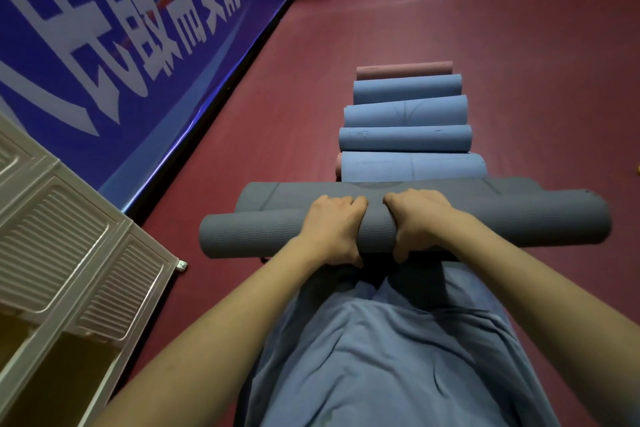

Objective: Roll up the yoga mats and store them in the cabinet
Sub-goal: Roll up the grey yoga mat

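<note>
I had the grey rolled mat (485,222) crosswise at waist height, my left hand (332,229) and right hand (420,222) each curled round its middle. Held so centrally, I judged an end could loosen. Below lay another grey mat (346,192), blue rolls (405,139), maroon floor (519,45); cabinet (69,253) left, banner (121,28) behind.

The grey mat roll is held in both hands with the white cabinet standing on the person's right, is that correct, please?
Not quite: the head view shows both hands, left and right, gripping the grey mat roll, but the white cabinet stands on the person's left.
</note>
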Tool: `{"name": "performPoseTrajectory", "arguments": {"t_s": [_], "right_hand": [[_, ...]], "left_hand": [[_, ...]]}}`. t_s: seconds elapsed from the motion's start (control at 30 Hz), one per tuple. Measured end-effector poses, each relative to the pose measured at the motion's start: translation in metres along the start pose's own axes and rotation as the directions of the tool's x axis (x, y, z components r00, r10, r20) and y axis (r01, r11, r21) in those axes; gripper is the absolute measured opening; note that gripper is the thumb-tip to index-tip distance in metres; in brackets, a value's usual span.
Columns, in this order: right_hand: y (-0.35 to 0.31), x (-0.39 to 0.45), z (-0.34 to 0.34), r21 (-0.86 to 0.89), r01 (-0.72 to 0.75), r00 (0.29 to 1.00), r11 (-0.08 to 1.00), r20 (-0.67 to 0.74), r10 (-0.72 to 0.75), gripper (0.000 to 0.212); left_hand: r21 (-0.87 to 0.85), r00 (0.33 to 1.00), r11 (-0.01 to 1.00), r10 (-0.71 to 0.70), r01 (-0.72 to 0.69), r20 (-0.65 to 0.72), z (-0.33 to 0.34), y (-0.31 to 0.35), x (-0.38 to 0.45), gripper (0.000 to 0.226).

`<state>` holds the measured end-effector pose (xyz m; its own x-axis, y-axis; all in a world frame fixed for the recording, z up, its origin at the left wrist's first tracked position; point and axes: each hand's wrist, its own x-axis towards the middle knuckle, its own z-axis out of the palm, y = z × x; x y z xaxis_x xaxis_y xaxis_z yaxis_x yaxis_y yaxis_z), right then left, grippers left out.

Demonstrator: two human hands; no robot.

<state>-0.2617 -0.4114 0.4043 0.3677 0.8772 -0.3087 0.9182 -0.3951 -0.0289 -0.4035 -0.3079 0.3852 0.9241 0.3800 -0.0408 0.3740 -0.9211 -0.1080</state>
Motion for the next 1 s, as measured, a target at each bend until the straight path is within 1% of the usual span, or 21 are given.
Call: {"name": "performPoseTrajectory", "arguments": {"t_s": [0.03, 0.07, 0.1, 0.17, 0.23, 0.27, 0.3, 0.37, 0.47, 0.57, 0.6, 0.63, 0.67, 0.7, 0.77, 0.8, 0.9, 0.93, 1.0], "right_hand": [[-0.002, -0.003, 0.004, -0.002, -0.012, 0.998, 1.0, -0.063, 0.012, 0.071], [-0.003, -0.005, 0.011, -0.019, -0.013, 0.988, 1.0, -0.155, 0.01, 0.069], [-0.003, -0.008, 0.021, -0.047, -0.009, 0.964, 0.999, -0.267, -0.004, 0.068], [-0.002, -0.011, 0.044, -0.096, -0.011, 0.885, 0.995, -0.465, -0.035, 0.07], [0.0, -0.009, 0.057, -0.092, -0.035, 0.816, 0.995, -0.577, -0.025, 0.067], [-0.001, -0.007, 0.055, -0.083, -0.047, 0.818, 0.995, -0.575, -0.009, 0.063], [-0.002, -0.005, 0.05, -0.082, -0.056, 0.841, 0.995, -0.542, 0.003, 0.059], [-0.003, -0.002, 0.034, -0.083, -0.059, 0.902, 0.995, -0.432, 0.017, 0.058], [0.002, 0.003, 0.015, -0.077, -0.023, 0.949, 0.997, -0.316, -0.002, 0.064], [0.002, 0.008, 0.004, -0.067, -0.015, 0.98, 0.998, -0.201, 0.001, 0.07], [0.002, 0.01, 0.003, -0.07, -0.013, 0.985, 0.997, -0.174, 0.0, 0.071], [0.003, 0.011, 0.002, -0.071, -0.013, 0.987, 0.997, -0.158, 0.002, 0.07], [0.004, 0.013, 0.002, -0.066, -0.014, 0.989, 0.998, -0.149, 0.004, 0.069], [0.005, 0.014, 0.001, -0.052, -0.015, 0.989, 0.999, -0.149, 0.008, 0.068], [0.007, 0.015, 0.002, -0.031, -0.007, 0.983, 0.999, -0.185, 0.001, 0.066], [0.009, 0.014, 0.006, -0.036, 0.003, 0.974, 0.999, -0.228, -0.011, 0.065], [0.013, 0.011, 0.024, -0.063, 0.01, 0.912, 0.998, -0.41, -0.034, 0.061], [0.013, 0.011, 0.029, -0.065, -0.002, 0.898, 0.998, -0.438, -0.027, 0.06], [0.012, 0.013, 0.027, -0.062, -0.021, 0.911, 0.998, -0.412, -0.007, 0.061]], "left_hand": [[-0.001, 1.0, 1.0, 0.005, -0.005, 0.022, -0.006, -0.003, 0.004, 0.076], [-0.01, 0.999, 1.0, 0.003, -0.002, 0.051, -0.01, -0.007, 0.009, 0.072], [-0.024, 0.996, 1.0, -0.001, 0.003, 0.088, -0.014, -0.009, 0.014, 0.071], [-0.05, 0.987, 0.999, 0.004, 0.004, 0.159, -0.02, -0.01, 0.024, 0.071], [-0.058, 0.984, 0.998, 0.006, 0.004, 0.178, -0.02, -0.01, 0.029, 0.071], [-0.062, 0.986, 0.998, -0.007, 0.018, 0.168, -0.017, -0.01, 0.029, 0.072], [-0.07, 0.988, 0.997, -0.027, 0.038, 0.149, -0.014, -0.01, 0.027, 0.074], [-0.092, 0.996, 0.994, -0.045, 0.052, 0.077, -0.006, -0.009, 0.022, 0.084], [-0.127, 0.997, 0.991, -0.059, 0.051, -0.056, 0.001, -0.003, 0.013, 0.103], [-0.107, 0.987, 0.992, -0.085, 0.07, -0.138, 0.014, 0.003, 0.004, 0.124], [-0.098, 0.983, 0.992, -0.09, 0.074, -0.159, 0.018, 0.004, 0.004, 0.126], [-0.085, 0.982, 0.993, -0.097, 0.083, -0.163, 0.02, 0.005, 0.005, 0.123], [-0.069, 0.983, 0.993, -0.102, 0.093, -0.155, 0.019, 0.004, 0.009, 0.115], [-0.047, 0.984, 0.994, -0.101, 0.095, -0.145, 0.016, 0.002, 0.015, 0.101], [-0.01, 0.992, 0.997, -0.082, 0.081, -0.097, 0.004, -0.004, 0.026, 0.074], [-0.004, 0.996, 0.998, -0.069, 0.069, -0.056, -0.002, -0.007, 0.032, 0.068], [-0.015, 0.997, 0.999, -0.04, 0.041, 0.072, -0.015, -0.015, 0.046, 0.072], [-0.011, 0.995, 0.999, -0.029, 0.03, 0.095, -0.017, -0.016, 0.048, 0.072], [-0.025, 0.993, 0.999, -0.043, 0.046, 0.109, -0.017, -0.015, 0.05, 0.072]]}}
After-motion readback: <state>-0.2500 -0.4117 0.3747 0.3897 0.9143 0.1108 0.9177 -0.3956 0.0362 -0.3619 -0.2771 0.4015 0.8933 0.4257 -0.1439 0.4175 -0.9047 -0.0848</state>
